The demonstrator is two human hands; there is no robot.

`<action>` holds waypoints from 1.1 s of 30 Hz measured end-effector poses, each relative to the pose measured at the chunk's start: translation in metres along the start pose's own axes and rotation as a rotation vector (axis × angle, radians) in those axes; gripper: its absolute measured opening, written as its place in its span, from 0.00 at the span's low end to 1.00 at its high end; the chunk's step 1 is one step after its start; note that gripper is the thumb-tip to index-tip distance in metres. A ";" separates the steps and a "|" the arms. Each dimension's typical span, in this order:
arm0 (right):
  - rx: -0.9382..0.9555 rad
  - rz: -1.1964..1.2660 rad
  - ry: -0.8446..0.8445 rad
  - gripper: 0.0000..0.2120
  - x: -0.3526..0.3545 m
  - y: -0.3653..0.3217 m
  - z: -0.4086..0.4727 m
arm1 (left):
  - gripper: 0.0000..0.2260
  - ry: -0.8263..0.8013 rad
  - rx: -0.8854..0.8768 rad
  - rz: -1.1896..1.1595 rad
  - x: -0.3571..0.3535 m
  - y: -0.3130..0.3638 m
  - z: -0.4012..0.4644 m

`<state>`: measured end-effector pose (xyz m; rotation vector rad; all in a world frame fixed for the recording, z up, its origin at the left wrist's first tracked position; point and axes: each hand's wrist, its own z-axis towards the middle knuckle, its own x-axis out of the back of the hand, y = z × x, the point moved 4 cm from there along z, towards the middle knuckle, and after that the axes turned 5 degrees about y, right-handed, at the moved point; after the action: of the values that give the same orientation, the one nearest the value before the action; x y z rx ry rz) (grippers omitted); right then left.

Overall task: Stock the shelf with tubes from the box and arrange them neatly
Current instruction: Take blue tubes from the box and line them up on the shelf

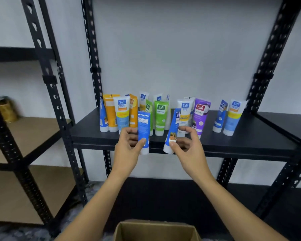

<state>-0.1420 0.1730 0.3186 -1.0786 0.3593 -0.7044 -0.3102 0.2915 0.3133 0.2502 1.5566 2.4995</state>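
Observation:
My left hand [129, 145] pinches a blue tube [143, 126] near its white cap, held upright with the printed back toward me. My right hand [188, 145] pinches a second blue tube [174, 126] low down, its top tilted to the right. Both tubes hover at the front edge of the black shelf [241, 138]. Behind them several tubes stand cap-down on the shelf: orange ones [110, 112], a green one [160, 117], a purple one [199, 115] and blue-and-white ones [233, 117]. The open cardboard box [155, 228] sits below, at the bottom edge of view.
Black perforated uprights [92, 54] frame the shelf bay. A neighbouring rack at left has brown boards [33, 133] and a gold tin [6, 108]. The shelf's right end beyond the last tubes is bare. A white wall stands behind.

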 end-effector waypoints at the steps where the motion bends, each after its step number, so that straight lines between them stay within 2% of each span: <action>1: 0.016 0.005 0.019 0.21 0.000 -0.004 0.006 | 0.13 -0.001 -0.010 0.006 -0.001 0.005 0.005; 9: 0.119 -0.056 0.164 0.21 0.023 -0.023 0.037 | 0.14 -0.053 -0.119 -0.008 -0.033 0.043 0.029; 18: 0.156 -0.170 0.326 0.21 0.109 -0.026 0.054 | 0.15 -0.180 -0.166 -0.050 -0.126 0.073 0.023; 25: 0.113 -0.280 0.415 0.21 0.177 -0.005 0.060 | 0.15 -0.247 -0.154 -0.069 -0.204 0.069 0.002; 33: 0.058 -0.370 0.443 0.22 0.219 0.023 0.064 | 0.14 -0.264 -0.134 0.023 -0.268 0.043 -0.009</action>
<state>0.0632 0.0740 0.3407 -0.9367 0.5194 -1.2843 -0.0561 0.1996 0.3359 0.5552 1.2857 2.4543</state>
